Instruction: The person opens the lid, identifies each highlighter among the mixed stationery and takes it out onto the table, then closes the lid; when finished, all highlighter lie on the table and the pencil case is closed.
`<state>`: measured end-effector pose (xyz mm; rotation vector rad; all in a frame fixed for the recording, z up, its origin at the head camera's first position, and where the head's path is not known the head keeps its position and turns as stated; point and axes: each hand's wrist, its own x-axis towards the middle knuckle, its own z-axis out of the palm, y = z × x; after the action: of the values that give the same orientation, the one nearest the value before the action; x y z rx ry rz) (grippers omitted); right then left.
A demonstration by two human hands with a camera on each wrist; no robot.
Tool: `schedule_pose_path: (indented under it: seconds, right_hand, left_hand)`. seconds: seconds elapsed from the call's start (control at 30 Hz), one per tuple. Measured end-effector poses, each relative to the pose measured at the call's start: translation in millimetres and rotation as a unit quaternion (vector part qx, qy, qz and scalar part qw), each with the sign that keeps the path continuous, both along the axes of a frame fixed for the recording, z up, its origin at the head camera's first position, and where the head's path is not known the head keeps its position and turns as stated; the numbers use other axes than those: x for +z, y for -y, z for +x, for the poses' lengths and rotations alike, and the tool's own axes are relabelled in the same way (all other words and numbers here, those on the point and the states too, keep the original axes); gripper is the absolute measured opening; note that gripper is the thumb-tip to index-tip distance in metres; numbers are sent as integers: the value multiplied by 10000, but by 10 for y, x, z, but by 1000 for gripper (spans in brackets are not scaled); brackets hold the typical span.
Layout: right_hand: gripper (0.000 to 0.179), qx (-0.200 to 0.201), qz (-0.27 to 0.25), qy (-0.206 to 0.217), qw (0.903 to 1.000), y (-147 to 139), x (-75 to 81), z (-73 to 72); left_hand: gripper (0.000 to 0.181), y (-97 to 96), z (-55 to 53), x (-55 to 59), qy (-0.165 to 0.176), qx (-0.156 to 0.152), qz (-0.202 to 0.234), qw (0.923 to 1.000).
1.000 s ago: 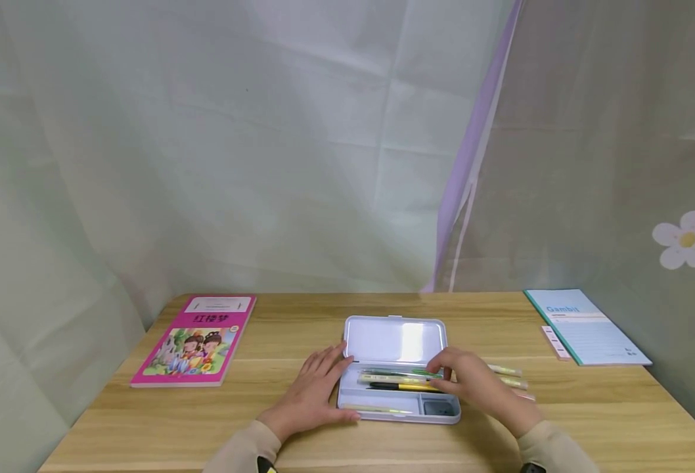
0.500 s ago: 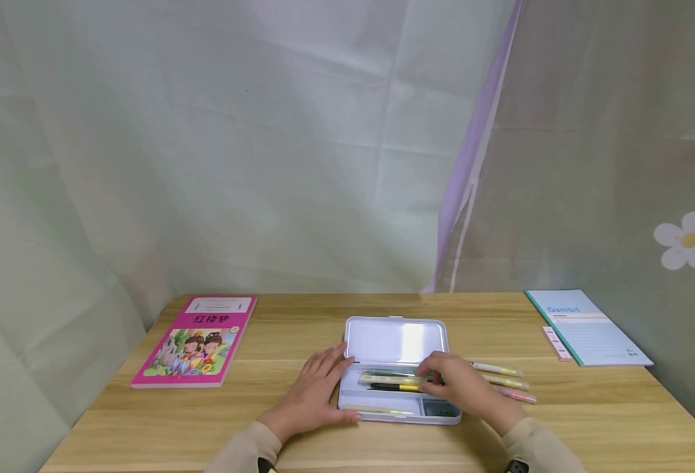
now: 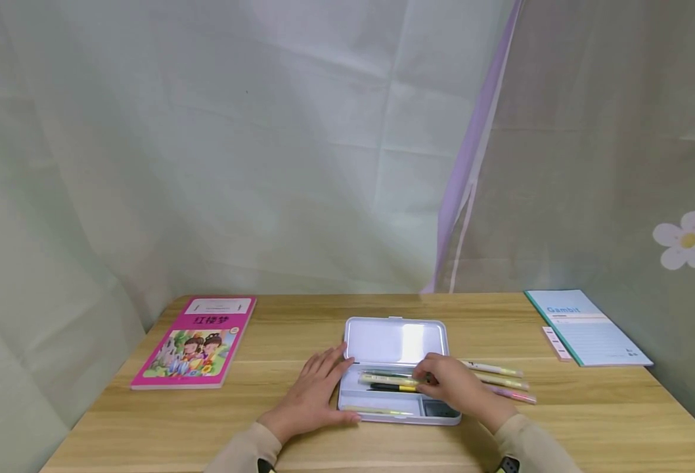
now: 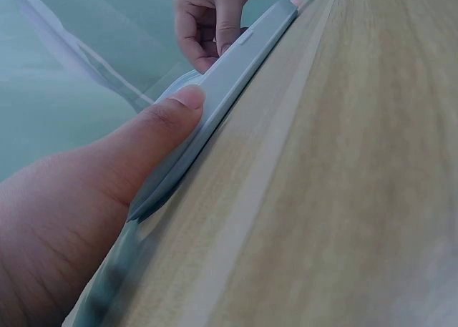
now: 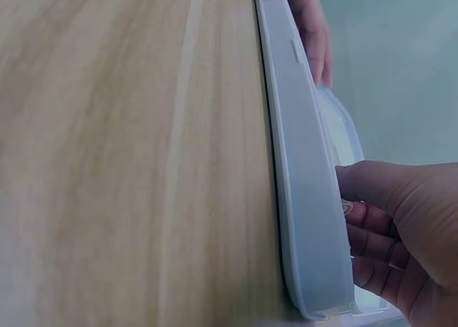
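A white pencil case (image 3: 377,400) lies on the table with its lid (image 3: 377,341) raised at the back. My left hand (image 3: 312,397) rests on its left end, fingers spread, thumb (image 4: 187,98) on the front edge. My right hand (image 3: 456,387) reaches into the back compartment with curled fingers. In the right wrist view, a clear pen end (image 5: 347,207) shows between thumb and fingers. A pale yellow pen (image 3: 383,379), a green pen (image 3: 383,373) and a black-and-yellow pen (image 3: 385,387) lie there, their right ends hidden by that hand.
A slim pen (image 3: 377,410) and a dark block (image 3: 440,408) sit in the front compartments. Pens (image 3: 504,381) lie right of the case. A pink book (image 3: 196,341) is at left; a notebook (image 3: 590,328) and a pink-white strip (image 3: 556,343) are at right.
My right hand has moved left over the back compartment, covering more of the pens there and baring more of those on the table. My left hand has stayed put.
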<state>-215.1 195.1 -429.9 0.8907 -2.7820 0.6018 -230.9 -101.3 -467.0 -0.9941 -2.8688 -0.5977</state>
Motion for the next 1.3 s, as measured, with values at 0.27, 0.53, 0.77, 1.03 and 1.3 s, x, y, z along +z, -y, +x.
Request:
schedule_pose_path:
  seconds: [0.27,0.53,0.77,1.03,1.3]
  right_hand:
    - [6,-7,-53,-9,10000,-13,10,4]
    - [5,-170,-156,-71,9997,-61,36,35]
    - [6,-257,-212,-413,9986,-101,87,81]
    - [7,-276,-429,-601,9969,-191,175,143]
    - [7,-423,-681,-480,9956,-286,263,220]
  left_hand:
    - [99,-4,-6,4,-46,1,-5,10000]
    - [99,2,-2,-9,-107,-15,-13,9999]
    - [100,-1,-2,-7,-127,6,-36,9999]
    - [99,-2,0,13,-120,-6,-49,9999]
    - [98,6,-5,6,-226,-46,-6,9997]
